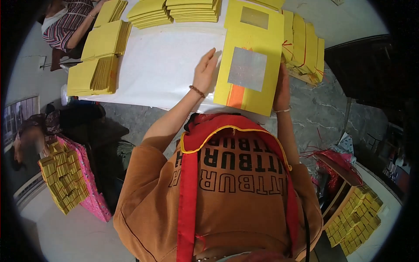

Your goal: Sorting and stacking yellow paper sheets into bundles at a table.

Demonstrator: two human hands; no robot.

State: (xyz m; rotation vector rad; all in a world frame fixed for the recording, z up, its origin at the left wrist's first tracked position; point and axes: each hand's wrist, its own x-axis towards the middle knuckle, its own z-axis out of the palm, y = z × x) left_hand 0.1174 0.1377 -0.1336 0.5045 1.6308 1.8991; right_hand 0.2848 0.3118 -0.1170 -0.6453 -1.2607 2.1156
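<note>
On the white table lies a stack of yellow paper sheets [273, 70], its top sheet bearing a silver foil square [247, 69] above an orange stripe [236, 95]. Along the stack's left edge my left hand [205, 74] is held on its side, fingers stretched out and nothing in it. Whether it touches the paper I cannot tell. My right hand [283, 89] stands flat against the opposite edge, its fingers extended and partly hidden by the stack. Another yellow sheet with a silver patch [255, 18] lies just beyond.
Folded yellow paper stacks [99, 40] line the white table's [168, 56] left and far sides. Red-tied yellow bundles [304, 46] stand at right. A person in a striped top [72, 26] sits far left; another person's arm [32, 139] reaches a pink-sided box [94, 192] of yellow bundles.
</note>
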